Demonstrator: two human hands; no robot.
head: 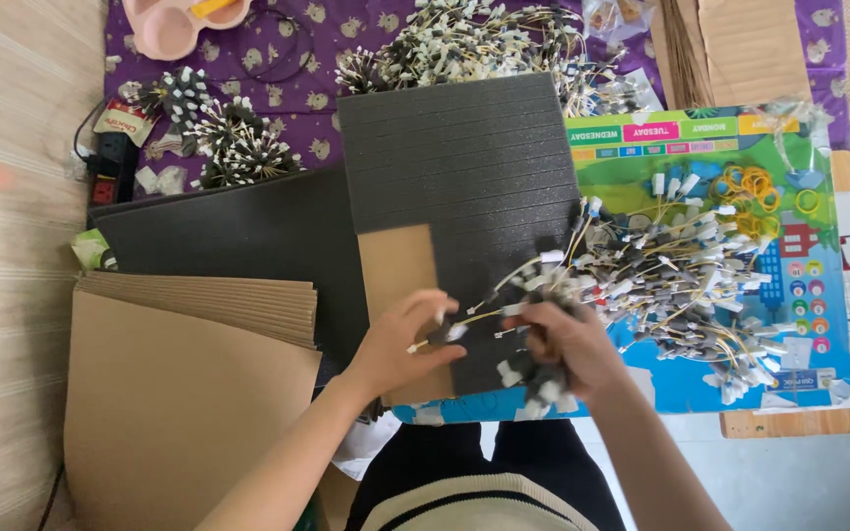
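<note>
Connector bundle [543, 379] half-hidden in right hand [568, 344] fingers, left hand [400, 344] pinching one lead [450, 332]

Matt ribbed foam sheet [464, 147], brown cardboard [179, 403]

Two hands are in view, the left hand [400, 344] and the right hand [568, 344]. There are two dark foam sheets [455, 157], one cardboard strip [400, 270], one stack of cardboard sheets [179, 393], one colourful play board [700, 147] and one pink tray [174, 25]. Small wired parts lie in three clusters [681, 275], too many pieces to count, beside a heap of yellow rubber bands [755, 192].
</note>
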